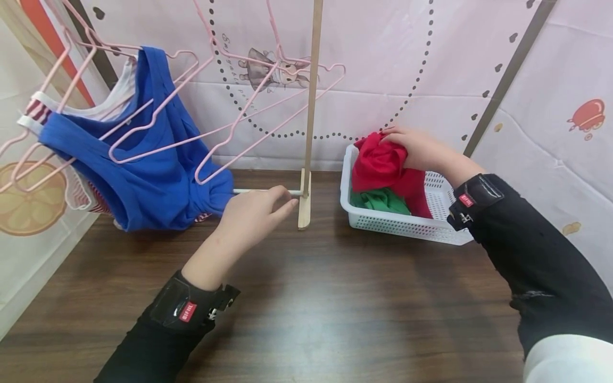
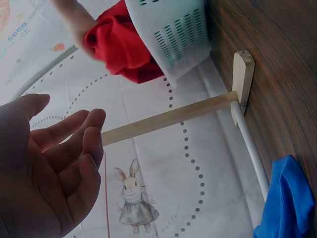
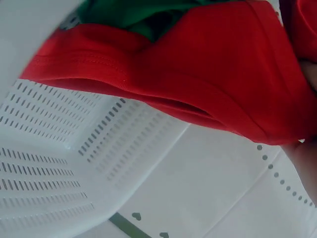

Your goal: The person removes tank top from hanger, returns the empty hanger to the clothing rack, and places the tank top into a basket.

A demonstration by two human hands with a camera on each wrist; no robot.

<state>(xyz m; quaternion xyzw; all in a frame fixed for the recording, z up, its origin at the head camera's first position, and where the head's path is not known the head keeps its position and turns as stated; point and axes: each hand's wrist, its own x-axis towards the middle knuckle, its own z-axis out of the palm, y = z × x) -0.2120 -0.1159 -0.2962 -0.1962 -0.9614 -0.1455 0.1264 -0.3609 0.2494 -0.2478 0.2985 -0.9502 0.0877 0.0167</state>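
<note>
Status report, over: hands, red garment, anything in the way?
Left hand empty. Right hand gripping red garment, part of it in basket. Possible obstacle: wooden post between the hands.

Red cloth (image 1: 378, 166) in all three views

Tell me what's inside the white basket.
The basket holds green cloth and part of the red cloth that the right hand grips. The red hides some green; whatever lies beneath both is covered and cannot be seen.
</note>
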